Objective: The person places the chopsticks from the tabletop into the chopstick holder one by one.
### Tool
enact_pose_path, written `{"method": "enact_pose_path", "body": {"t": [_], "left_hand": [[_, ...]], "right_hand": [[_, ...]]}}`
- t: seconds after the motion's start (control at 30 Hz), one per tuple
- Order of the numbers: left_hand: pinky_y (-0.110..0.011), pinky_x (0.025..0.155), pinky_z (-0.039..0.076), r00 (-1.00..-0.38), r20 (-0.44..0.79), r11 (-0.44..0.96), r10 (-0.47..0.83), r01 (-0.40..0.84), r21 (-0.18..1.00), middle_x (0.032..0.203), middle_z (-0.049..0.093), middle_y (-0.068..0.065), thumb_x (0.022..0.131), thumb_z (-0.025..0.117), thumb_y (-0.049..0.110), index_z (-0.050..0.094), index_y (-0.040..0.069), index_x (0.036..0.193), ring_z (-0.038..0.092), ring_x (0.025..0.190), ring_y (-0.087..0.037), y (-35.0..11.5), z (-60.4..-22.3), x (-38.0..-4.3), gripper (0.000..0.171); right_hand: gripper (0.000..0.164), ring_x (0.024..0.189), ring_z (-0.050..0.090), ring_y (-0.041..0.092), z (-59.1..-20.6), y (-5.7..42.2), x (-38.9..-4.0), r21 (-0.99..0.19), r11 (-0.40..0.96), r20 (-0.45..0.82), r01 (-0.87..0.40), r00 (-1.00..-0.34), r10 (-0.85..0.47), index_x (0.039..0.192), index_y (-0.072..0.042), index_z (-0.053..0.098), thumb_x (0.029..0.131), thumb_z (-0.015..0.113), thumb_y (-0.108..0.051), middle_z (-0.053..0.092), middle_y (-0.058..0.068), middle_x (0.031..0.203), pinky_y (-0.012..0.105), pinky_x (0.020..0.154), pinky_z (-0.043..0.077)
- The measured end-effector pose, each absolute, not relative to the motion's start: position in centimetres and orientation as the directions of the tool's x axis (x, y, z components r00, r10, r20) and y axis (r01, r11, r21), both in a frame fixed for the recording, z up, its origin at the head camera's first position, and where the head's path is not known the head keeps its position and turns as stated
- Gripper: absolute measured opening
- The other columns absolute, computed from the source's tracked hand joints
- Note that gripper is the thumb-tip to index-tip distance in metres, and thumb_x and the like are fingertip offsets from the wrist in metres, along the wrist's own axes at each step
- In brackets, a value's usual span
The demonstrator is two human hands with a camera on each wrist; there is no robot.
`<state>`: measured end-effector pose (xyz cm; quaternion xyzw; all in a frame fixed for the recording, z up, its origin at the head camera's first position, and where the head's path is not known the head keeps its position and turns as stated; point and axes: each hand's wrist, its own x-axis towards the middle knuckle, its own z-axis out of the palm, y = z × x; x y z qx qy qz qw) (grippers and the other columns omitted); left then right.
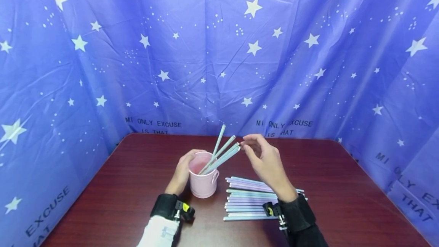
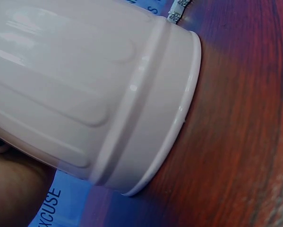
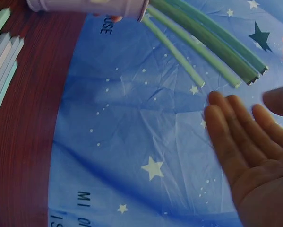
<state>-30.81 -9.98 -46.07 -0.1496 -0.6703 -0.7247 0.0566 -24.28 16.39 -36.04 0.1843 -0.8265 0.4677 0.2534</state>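
A small pink bucket (image 1: 203, 186) with a side handle stands on the table, and my left hand (image 1: 183, 170) grips it from the left. Several pale green and blue paper straws (image 1: 224, 158) lean out of its mouth toward the right. My right hand (image 1: 269, 161) is beside their upper ends, fingers loosely bent. In the right wrist view a gap shows between that hand (image 3: 259, 165) and the straw tips (image 3: 202, 84), and nothing is held. The bucket wall (image 2: 61, 71) fills much of the left wrist view; part of the left hand (image 2: 18, 194) shows below it.
A row of pastel straws (image 1: 240, 203) lies on the dark red wooden table (image 1: 123, 193), partly under my right forearm. Blue star-printed cloth (image 1: 212, 48) hangs behind the table and along both sides.
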Motion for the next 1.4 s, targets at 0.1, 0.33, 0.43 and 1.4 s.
{"method": "enact_pose_path", "body": {"t": [0.1, 0.33, 0.43, 1.4], "left_hand": [[-0.025, 0.106, 0.051, -0.947, 0.296, -0.097, 0.129, 0.285, 0.954, 0.132, 0.071, -0.03, 0.109, 0.031, 0.008, 0.067, -0.013, 0.132, 0.069, 0.115, -0.012, -10.0, -46.0, -30.8, 0.048], [-0.025, 0.105, 0.052, -0.943, 0.302, -0.088, 0.143, 0.291, 0.953, 0.131, 0.072, -0.027, 0.108, 0.031, 0.008, 0.068, -0.011, 0.131, 0.069, 0.115, -0.013, -9.8, -46.0, -31.0, 0.047], [-0.025, 0.105, 0.052, -0.944, 0.297, -0.084, 0.14, 0.288, 0.954, 0.13, 0.072, -0.028, 0.108, 0.031, 0.008, 0.068, -0.011, 0.13, 0.069, 0.116, -0.014, -9.8, -46.0, -31.0, 0.047], [-0.025, 0.106, 0.052, -0.951, 0.282, -0.082, 0.128, 0.273, 0.958, 0.131, 0.071, -0.027, 0.108, 0.032, 0.008, 0.068, -0.011, 0.13, 0.068, 0.116, -0.013, -10.0, -46.0, -30.7, 0.047]], "right_hand": [[0.021, 0.104, 0.077, 0.022, -36.3, 16.9, -24.5, -0.653, 0.585, 0.548, -0.48, -0.833, -0.072, 0.121, -0.008, 0.071, 0.101, 0.07, -0.004, 0.081, 0.007, 0.111, 0.035, 0.091, 0.063], [0.022, 0.105, 0.074, 0.027, -37.3, 17.9, -25.2, -0.618, 0.696, 0.409, -0.365, -0.906, -0.112, 0.121, -0.007, 0.072, 0.099, 0.071, -0.006, 0.08, 0.009, 0.113, 0.044, 0.089, 0.059], [0.027, 0.11, 0.074, 0.033, -38.0, 18.1, -25.3, -0.592, 0.739, 0.29, -0.321, -0.941, -0.177, 0.123, -0.002, 0.071, 0.097, 0.074, -0.007, 0.078, 0.016, 0.117, 0.05, 0.095, 0.06], [0.027, 0.08, 0.062, 0.016, -51.2, 20.7, -31.8, -0.318, 0.897, 0.074, -0.307, -0.951, -0.299, 0.088, -0.023, 0.07, 0.071, 0.081, -0.006, 0.065, -0.007, 0.082, 0.036, 0.068, 0.054]]}}
